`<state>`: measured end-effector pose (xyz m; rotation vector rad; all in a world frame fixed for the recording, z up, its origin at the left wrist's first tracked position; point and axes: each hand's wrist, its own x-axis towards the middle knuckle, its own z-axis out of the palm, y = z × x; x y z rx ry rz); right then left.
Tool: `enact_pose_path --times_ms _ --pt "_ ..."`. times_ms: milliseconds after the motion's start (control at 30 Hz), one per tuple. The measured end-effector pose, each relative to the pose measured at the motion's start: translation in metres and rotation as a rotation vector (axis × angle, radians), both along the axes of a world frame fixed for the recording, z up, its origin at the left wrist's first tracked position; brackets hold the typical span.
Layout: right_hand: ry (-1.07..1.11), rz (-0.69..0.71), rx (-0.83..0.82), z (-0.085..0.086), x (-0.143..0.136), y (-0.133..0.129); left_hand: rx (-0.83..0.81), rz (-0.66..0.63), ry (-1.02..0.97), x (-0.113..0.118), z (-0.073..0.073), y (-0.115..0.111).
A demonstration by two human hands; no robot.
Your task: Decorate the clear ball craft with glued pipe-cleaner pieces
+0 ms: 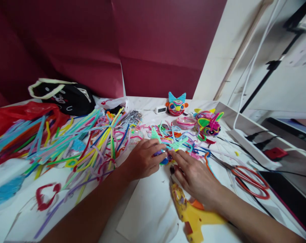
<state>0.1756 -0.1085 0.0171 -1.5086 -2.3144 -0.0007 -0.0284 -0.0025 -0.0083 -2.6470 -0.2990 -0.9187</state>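
Note:
My left hand [145, 158] and my right hand [192, 173] meet at the middle of the table, their fingers closed round a small colourful pipe-cleaner piece [164, 160] with blue and purple parts. Its pale green and teal pointed part [155, 134] rises behind my fingers; much of the piece is hidden. Just below my right hand lies a yellow glue gun [193, 219], its nozzle pointing away from me. White paper [147, 209] lies under and in front of my hands.
Pipe cleaners [92, 141] are heaped at the left. Orange-handled scissors [251, 180] lie at the right, near a power strip [256, 150]. At the back stand a finished-looking blue-eared figure [177, 104], a small white clock [160, 109] and a black bag [72, 99].

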Motion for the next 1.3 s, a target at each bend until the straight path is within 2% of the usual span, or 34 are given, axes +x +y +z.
enact_pose_path --times_ms 333,867,1300 --pt "-0.114 0.011 0.064 -0.0007 0.0003 0.0018 -0.001 0.003 -0.014 0.0008 0.0001 -0.0001" --pt "0.032 -0.044 -0.112 0.006 -0.0022 0.003 -0.002 0.025 0.0 0.0022 0.0001 -0.0015" --pt "0.018 -0.022 -0.019 0.0011 -0.0004 0.0071 -0.022 0.041 -0.038 0.0037 0.0054 -0.0054"
